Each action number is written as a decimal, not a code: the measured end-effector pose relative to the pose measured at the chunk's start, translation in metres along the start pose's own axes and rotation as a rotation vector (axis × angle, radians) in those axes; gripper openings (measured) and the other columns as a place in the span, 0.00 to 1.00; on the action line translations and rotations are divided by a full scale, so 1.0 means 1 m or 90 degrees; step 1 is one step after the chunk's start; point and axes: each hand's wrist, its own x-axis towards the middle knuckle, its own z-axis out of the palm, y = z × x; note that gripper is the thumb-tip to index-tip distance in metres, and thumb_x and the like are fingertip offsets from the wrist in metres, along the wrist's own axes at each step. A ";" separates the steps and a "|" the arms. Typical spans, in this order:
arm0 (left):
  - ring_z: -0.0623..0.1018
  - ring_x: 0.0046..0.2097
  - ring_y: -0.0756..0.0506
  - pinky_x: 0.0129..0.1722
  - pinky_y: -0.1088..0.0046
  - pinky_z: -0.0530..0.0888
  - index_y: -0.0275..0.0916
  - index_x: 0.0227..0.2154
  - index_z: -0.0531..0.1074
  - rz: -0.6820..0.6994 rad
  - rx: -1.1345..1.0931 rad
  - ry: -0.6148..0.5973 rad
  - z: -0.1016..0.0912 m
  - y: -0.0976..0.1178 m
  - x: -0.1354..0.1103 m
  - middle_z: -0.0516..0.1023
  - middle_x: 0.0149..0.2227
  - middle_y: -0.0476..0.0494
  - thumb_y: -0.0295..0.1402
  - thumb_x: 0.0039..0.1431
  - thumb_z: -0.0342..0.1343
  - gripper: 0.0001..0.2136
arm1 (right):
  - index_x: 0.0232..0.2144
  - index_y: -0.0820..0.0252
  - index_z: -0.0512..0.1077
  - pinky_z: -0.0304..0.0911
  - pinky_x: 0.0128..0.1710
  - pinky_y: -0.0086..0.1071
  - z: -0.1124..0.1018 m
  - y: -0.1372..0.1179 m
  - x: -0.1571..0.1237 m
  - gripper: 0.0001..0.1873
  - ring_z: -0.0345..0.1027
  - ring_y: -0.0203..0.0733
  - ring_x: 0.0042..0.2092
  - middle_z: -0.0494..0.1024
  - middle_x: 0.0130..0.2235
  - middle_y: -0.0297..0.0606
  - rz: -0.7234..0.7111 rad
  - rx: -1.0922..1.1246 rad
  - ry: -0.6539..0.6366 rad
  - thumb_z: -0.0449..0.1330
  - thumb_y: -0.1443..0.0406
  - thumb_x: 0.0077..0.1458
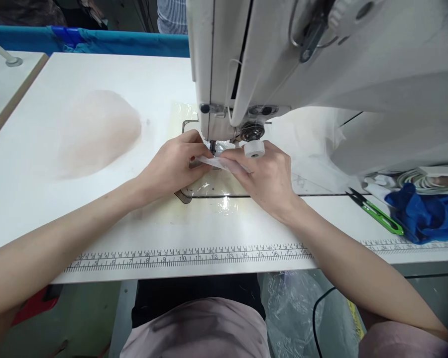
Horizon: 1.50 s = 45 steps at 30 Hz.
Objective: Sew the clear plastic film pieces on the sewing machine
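Observation:
My left hand pinches one end of a thin white strip of fabric between thumb and fingers, just left of the needle area. From the other side, my right hand grips the same strip with thumb and forefinger. The strip stretches between both hands, directly in front of the presser foot of a white sewing machine. Part of my right hand is hidden behind a white round knob. Sheer white fabric lies under the machine arm to the right.
Green-handled thread snips lie at the right beside a bundled blue cloth. A printed ruler runs along the front edge of the white table. A blue fabric-covered bar borders the back, with a striped garment beyond.

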 end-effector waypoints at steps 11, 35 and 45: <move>0.69 0.27 0.51 0.25 0.75 0.66 0.37 0.24 0.70 0.003 -0.039 0.045 0.017 -0.001 0.002 0.69 0.30 0.48 0.30 0.53 0.58 0.05 | 0.31 0.57 0.80 0.53 0.29 0.30 0.002 0.000 0.000 0.26 0.61 0.36 0.26 0.72 0.20 0.33 0.012 -0.010 0.021 0.48 0.51 0.66; 0.74 0.57 0.42 0.46 0.61 0.70 0.41 0.51 0.71 0.265 0.443 0.018 0.003 0.021 -0.043 0.77 0.53 0.44 0.24 0.64 0.50 0.14 | 0.33 0.58 0.78 0.65 0.52 0.39 -0.013 -0.006 -0.011 0.13 0.75 0.40 0.41 0.83 0.41 0.33 -0.195 -0.015 -0.096 0.55 0.73 0.60; 0.72 0.59 0.41 0.47 0.55 0.69 0.41 0.54 0.67 0.225 0.401 -0.012 0.003 0.009 -0.035 0.76 0.54 0.41 0.28 0.68 0.45 0.14 | 0.34 0.60 0.78 0.66 0.52 0.38 -0.005 -0.002 -0.007 0.12 0.75 0.40 0.40 0.83 0.37 0.36 -0.165 -0.027 -0.097 0.54 0.72 0.61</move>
